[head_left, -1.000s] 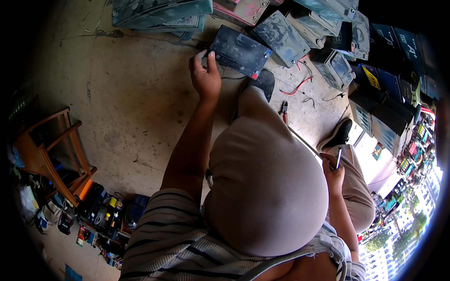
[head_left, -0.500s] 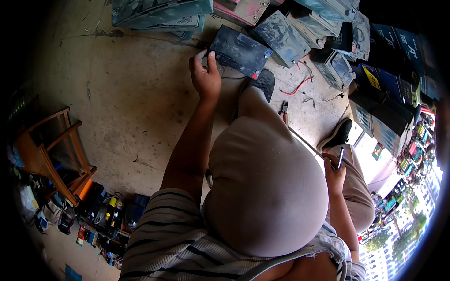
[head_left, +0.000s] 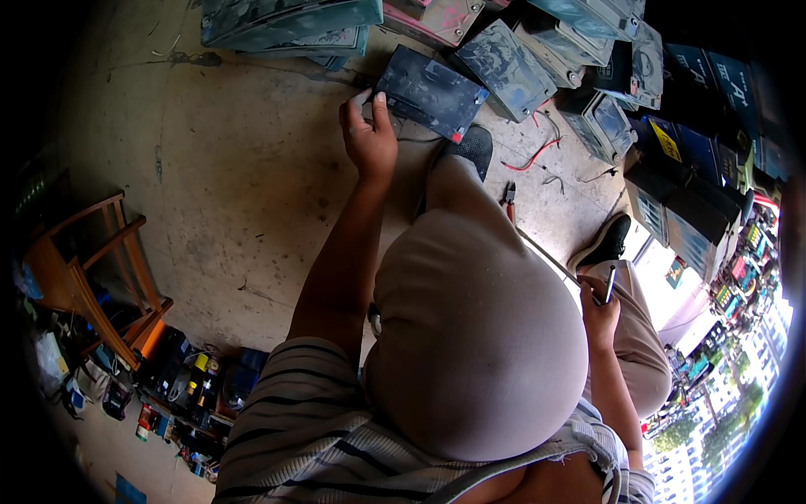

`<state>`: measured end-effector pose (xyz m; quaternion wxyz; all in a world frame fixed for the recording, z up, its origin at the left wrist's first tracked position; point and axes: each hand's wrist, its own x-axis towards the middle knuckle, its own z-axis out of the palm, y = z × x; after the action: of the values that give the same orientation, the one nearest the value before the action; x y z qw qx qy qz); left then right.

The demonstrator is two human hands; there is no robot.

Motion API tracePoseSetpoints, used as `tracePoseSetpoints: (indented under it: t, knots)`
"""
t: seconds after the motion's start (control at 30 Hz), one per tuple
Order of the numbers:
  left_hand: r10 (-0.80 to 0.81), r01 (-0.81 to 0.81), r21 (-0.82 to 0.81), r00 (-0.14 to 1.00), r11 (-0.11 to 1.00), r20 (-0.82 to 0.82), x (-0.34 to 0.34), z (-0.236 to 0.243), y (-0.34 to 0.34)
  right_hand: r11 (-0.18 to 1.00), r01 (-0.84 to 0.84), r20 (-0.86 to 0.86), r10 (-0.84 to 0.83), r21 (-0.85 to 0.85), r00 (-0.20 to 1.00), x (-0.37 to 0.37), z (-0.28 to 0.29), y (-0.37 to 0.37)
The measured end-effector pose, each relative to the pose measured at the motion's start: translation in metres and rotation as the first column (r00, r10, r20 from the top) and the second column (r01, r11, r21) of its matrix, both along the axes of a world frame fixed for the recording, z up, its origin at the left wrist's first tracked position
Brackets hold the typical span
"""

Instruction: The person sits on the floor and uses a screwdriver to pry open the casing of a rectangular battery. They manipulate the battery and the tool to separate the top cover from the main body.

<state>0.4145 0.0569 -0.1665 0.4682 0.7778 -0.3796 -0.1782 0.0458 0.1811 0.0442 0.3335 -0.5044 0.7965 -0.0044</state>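
A dark, dusty rectangular battery [head_left: 432, 91] with a red terminal corner lies tilted beside my shoe. My left hand [head_left: 369, 139] grips its left end, the thumb on the near edge and the fingers curled around the corner. Beside my knee, my right hand [head_left: 599, 317] is closed around a thin metal rod [head_left: 546, 254], whose long end runs up and left behind the knee. A short silver shaft [head_left: 610, 284] also sticks up from that fist; whether both belong to one tool I cannot tell. Red-handled cutting pliers [head_left: 510, 197] lie on the floor between my feet.
Grey batteries [head_left: 508, 69] are crowded at the far side, with more stacked at the right [head_left: 684, 202]. Red and black wires [head_left: 537, 151] lie on the concrete floor [head_left: 227, 168]. A wooden chair [head_left: 109, 277] stands at left, with assorted goods [head_left: 189, 378] near it.
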Motion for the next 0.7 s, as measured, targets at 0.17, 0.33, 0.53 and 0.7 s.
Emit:
tracePoseSetpoints:
  t: [0.17,0.33,0.53,0.7]
  knots:
    - [0.006,-0.006,0.013,1.000,1.000,-0.022,-0.0002,0.0012,0.0000,1.000,0.005,-0.005,-0.005,-0.016,1.000,-0.0014,-0.0015,0.0020]
    - [-0.001,0.001,0.008,1.000,1.000,-0.011,-0.0001,-0.0001,-0.0003,0.999,0.026,-0.034,-0.025,0.031,0.999,0.0008,0.0017,-0.0013]
    - [-0.005,0.005,0.005,0.999,1.000,0.034,0.0008,-0.0005,-0.0001,1.000,0.026,-0.012,-0.027,-0.010,1.000,-0.0028,-0.0022,0.0005]
    - [0.001,-0.001,0.001,1.000,1.000,-0.018,-0.0016,0.0018,-0.0011,0.997,0.080,0.022,-0.080,0.002,0.997,-0.0057,-0.0040,0.0027]
